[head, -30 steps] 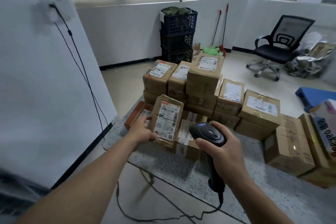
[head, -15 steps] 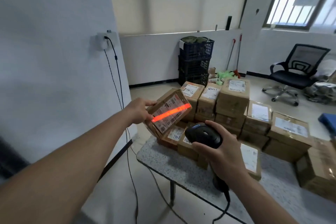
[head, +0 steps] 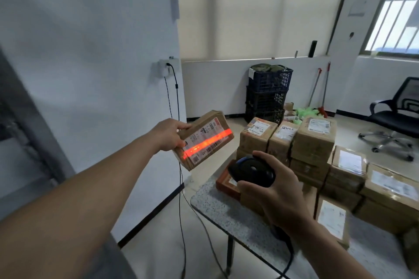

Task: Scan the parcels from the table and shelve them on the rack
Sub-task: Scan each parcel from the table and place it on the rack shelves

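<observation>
My left hand grips a small cardboard parcel by its left end, held in the air left of the table. A red scan line glows across its white label. My right hand holds a black barcode scanner pointed at that parcel, low over the table's near corner. Several taped cardboard parcels with white labels are stacked on the speckled grey table. A flat reddish parcel lies at the table's left corner, partly behind the scanner. No rack is clearly in view.
A white wall with a socket and hanging black cables stands left. Stacked dark blue crates sit by the far wall, brooms beside them. A black office chair stands at the right. The scanner cord hangs under the table.
My left hand lifted the parcel off the table and carried it up and left. The scanner's red line came on across the label. My view swung left and upward.
</observation>
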`<control>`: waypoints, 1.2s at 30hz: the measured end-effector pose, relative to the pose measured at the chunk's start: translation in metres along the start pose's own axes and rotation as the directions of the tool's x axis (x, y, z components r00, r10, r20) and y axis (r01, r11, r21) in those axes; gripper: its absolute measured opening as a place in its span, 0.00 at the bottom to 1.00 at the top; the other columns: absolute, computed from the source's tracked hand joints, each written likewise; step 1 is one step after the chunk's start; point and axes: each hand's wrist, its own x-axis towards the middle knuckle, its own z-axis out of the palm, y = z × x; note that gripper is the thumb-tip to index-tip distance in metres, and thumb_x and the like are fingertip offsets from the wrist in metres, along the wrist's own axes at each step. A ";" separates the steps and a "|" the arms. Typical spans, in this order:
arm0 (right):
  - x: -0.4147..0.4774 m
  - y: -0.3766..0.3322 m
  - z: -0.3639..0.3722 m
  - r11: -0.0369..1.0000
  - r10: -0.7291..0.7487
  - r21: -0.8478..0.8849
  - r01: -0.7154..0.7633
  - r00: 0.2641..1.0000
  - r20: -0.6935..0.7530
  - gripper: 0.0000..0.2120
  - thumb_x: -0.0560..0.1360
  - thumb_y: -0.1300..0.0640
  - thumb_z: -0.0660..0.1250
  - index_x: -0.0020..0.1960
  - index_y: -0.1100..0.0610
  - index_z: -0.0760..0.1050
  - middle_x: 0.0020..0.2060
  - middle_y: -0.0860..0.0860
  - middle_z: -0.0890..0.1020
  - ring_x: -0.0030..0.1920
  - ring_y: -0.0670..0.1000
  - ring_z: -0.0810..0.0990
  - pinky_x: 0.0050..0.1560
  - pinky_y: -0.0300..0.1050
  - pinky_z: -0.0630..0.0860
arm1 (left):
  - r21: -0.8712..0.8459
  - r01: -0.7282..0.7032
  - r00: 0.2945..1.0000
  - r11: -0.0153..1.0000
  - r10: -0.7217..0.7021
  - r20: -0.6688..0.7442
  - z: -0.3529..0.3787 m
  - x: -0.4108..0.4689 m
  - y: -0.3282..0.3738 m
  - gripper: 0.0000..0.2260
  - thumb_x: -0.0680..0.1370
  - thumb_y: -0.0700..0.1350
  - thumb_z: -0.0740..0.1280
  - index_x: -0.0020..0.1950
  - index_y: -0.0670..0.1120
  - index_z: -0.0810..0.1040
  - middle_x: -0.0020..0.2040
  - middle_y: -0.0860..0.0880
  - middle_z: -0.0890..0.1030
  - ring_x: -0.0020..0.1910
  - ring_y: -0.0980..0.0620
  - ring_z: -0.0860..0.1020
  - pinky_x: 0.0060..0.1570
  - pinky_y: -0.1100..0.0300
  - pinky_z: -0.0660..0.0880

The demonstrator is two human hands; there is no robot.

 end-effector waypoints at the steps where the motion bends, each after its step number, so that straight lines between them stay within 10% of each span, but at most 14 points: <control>1: -0.001 -0.002 -0.001 1.000 -0.007 -0.006 0.007 1.000 0.011 0.38 0.66 0.57 0.82 0.72 0.49 0.70 0.52 0.36 0.75 0.51 0.34 0.77 0.50 0.29 0.78 | 0.003 0.011 1.000 1.000 -0.011 -0.009 -0.003 -0.005 0.000 0.29 0.75 0.33 0.71 0.73 0.56 0.74 0.53 0.48 0.83 0.54 0.47 0.81 0.47 0.55 0.75; 36: -0.067 -0.037 0.046 0.959 -0.277 0.154 0.239 0.907 0.317 0.31 0.66 0.62 0.81 0.57 0.36 0.71 0.49 0.40 0.82 0.51 0.36 0.80 0.44 0.29 0.78 | -0.050 0.362 0.901 0.931 -0.363 -0.238 -0.052 -0.193 -0.070 0.31 0.73 0.33 0.74 0.73 0.54 0.74 0.59 0.48 0.81 0.56 0.48 0.80 0.62 0.52 0.77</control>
